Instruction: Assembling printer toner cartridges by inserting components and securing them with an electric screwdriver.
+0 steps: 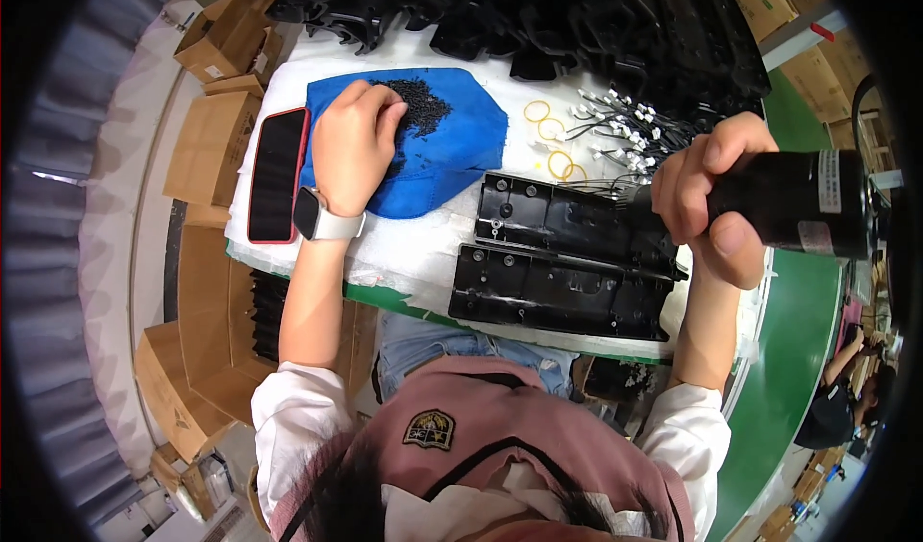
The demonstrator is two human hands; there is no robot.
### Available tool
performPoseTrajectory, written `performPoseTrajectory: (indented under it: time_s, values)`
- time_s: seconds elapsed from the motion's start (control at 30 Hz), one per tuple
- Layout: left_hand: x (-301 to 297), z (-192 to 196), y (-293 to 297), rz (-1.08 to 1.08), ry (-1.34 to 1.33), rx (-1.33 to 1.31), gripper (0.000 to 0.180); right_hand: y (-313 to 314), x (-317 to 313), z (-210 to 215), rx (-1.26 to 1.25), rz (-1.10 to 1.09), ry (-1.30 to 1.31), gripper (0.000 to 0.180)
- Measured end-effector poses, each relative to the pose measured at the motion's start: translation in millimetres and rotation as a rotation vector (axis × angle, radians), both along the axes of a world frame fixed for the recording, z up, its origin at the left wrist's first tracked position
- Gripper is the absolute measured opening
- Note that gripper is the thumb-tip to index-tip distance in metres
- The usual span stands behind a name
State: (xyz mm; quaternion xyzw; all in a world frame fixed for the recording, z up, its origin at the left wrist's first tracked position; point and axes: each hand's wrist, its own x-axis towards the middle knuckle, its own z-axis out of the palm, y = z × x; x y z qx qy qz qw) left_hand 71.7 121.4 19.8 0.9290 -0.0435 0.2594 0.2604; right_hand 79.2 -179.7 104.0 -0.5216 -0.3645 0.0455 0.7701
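My left hand, with a watch on its wrist, is at a pile of small black screws on a blue cloth. Its fingers are pinched together; whatever is between them is too small to make out. My right hand grips a black electric screwdriver, its front end pointing left over the far black plastic panel. A second, similar panel lies nearer to me. Both show their ribbed insides with round screw posts. The screwdriver's bit tip cannot be made out.
A phone in a red case lies left of the cloth. Yellow rubber bands and black cables with white connectors lie beyond the panels. Black plastic parts are heaped at the back. Cardboard boxes stand left; another person is far right.
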Motion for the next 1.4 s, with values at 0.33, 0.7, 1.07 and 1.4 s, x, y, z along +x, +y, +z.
performPoseTrajectory:
  time_s: [0.33,0.7,1.07,1.4]
  values:
    - [-19.6,28.3,-87.5,-0.735,0.533,-0.977,0.007,-18.6,-6.8,30.1,0.358,0.033,-0.136,0.045]
    - [-20.6,21.4,-102.5,-0.779,0.169,-0.526,0.01,-26.1,4.4,34.1,0.125,0.253,-0.324,0.054]
    - [-20.4,14.4,-104.5,-0.825,0.161,-0.463,0.01,-5.3,-4.4,32.1,0.067,0.192,-0.127,0.052]
    - [-17.0,13.5,-98.5,-1.029,0.306,-0.353,0.009,2.8,-8.6,23.6,0.099,0.08,0.124,0.049]
